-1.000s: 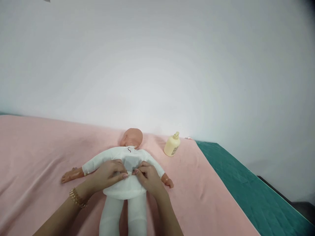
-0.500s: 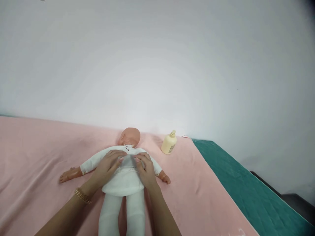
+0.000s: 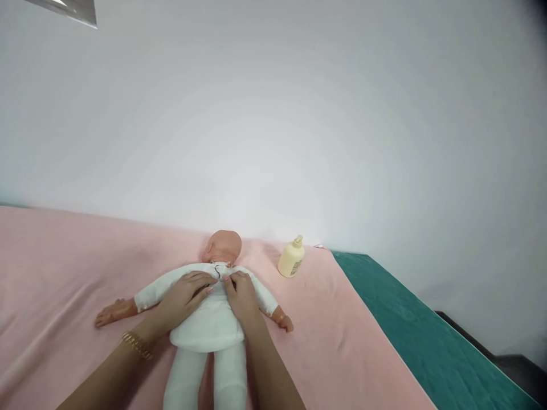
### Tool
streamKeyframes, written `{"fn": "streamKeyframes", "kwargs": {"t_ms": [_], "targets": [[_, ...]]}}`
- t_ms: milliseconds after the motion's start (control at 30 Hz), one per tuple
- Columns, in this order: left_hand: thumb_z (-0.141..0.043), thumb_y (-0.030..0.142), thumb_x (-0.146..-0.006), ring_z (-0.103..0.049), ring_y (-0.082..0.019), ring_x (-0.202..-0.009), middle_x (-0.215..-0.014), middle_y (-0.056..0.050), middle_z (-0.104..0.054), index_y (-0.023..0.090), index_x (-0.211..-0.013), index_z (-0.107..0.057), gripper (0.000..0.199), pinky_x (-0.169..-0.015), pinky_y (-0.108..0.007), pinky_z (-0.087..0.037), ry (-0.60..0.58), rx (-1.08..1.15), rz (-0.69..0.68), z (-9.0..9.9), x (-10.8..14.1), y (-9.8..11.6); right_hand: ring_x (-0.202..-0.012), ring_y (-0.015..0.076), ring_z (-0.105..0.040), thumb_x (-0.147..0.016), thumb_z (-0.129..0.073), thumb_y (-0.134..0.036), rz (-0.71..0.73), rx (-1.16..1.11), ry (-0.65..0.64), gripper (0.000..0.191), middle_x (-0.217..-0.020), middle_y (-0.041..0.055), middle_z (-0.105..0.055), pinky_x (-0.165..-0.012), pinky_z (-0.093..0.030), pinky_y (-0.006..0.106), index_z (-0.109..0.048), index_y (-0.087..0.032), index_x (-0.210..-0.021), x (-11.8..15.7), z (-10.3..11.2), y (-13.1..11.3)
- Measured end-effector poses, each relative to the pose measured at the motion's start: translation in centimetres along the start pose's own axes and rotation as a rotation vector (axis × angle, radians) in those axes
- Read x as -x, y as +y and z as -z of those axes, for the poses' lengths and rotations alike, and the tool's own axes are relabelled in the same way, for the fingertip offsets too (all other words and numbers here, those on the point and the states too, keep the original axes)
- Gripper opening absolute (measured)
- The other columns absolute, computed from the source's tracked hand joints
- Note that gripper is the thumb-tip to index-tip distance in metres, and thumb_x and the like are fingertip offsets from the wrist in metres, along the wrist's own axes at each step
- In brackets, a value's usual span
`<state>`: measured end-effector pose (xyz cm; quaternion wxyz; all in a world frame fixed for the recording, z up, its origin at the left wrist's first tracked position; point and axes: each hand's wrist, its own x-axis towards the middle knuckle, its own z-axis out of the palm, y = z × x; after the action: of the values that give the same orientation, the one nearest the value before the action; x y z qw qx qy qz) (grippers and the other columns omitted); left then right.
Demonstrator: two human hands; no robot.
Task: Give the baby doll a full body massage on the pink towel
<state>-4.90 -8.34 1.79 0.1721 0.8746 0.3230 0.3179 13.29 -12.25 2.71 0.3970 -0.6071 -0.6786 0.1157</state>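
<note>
A baby doll [image 3: 207,333] with a bald head and a white cloth body lies on a pink cloth, arms spread to both sides. The back of its head shows, and a dark string hangs at its neck. My left hand [image 3: 183,299] rests flat on the left of its upper back, fingers stretched out. On the other side of the upper back lies my right hand [image 3: 243,299], its fingers laid on the white cloth near the neck. Both hands are open, and a gold bracelet [image 3: 137,345] circles my left wrist.
A pale yellow pump bottle [image 3: 291,259] stands to the right of the doll's head. The pink cloth [image 3: 342,341] covers a green surface [image 3: 401,319] that shows along the right. A white wall [image 3: 273,114] rises behind. A dark edge [image 3: 470,336] runs at far right.
Both hands have slid up the doll's back towards its neck, and the right hand has come inward, closer to the left. The view has tilted up slightly.
</note>
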Motion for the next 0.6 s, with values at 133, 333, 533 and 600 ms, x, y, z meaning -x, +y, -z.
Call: {"fn": "streamKeyframes", "kwargs": {"t_ms": [133, 333, 533, 600], "targets": [[-0.038, 0.041, -0.096, -0.058, -0.025, -0.113, -0.118, -0.007, -0.067, 0.020, -0.114, -0.066, 0.039, -0.100, -0.043, -0.045, 0.014, -0.009, 0.002, -0.5, 0.1, -0.2, -0.092, 0.0229, -0.055, -0.096, -0.043, -0.020, -0.002, -0.007, 0.059, 0.028, -0.089, 0.0089, -0.067, -0.086, -0.040, 0.037, -0.068, -0.016, -0.084, 0.9, -0.3, -0.1], [-0.040, 0.039, -0.095, -0.050, -0.024, -0.123, -0.129, -0.010, -0.059, 0.017, -0.126, -0.056, 0.041, -0.107, -0.044, -0.040, 0.162, -0.046, -0.040, -1.1, 0.3, -0.3, -0.104, 0.0194, -0.055, -0.096, -0.047, -0.024, 0.131, -0.168, 0.115, 0.022, -0.106, 0.0061, -0.066, -0.095, -0.041, 0.035, -0.067, -0.020, -0.103, 1.4, 0.4, -0.4], [-0.041, 0.042, -0.095, -0.052, -0.024, -0.121, -0.127, -0.009, -0.062, 0.020, -0.122, -0.060, 0.040, -0.106, -0.044, -0.041, 0.075, -0.067, -0.031, -1.4, 0.3, -1.0, -0.102, 0.0206, -0.057, -0.097, -0.046, -0.026, 0.121, -0.130, 0.027, 0.024, -0.103, 0.0072, -0.068, -0.093, -0.043, 0.037, -0.068, -0.019, -0.100, 1.1, 0.4, -0.3], [-0.041, 0.044, -0.095, -0.054, -0.025, -0.119, -0.125, -0.008, -0.063, 0.021, -0.120, -0.062, 0.040, -0.105, -0.043, -0.042, 0.074, -0.070, -0.028, -1.4, 0.2, -1.1, -0.099, 0.0209, -0.057, -0.097, -0.045, -0.027, 0.121, -0.109, 0.007, 0.024, -0.100, 0.0067, -0.069, -0.092, -0.044, 0.037, -0.068, -0.019, -0.097, 0.9, 0.3, -0.3]]}}
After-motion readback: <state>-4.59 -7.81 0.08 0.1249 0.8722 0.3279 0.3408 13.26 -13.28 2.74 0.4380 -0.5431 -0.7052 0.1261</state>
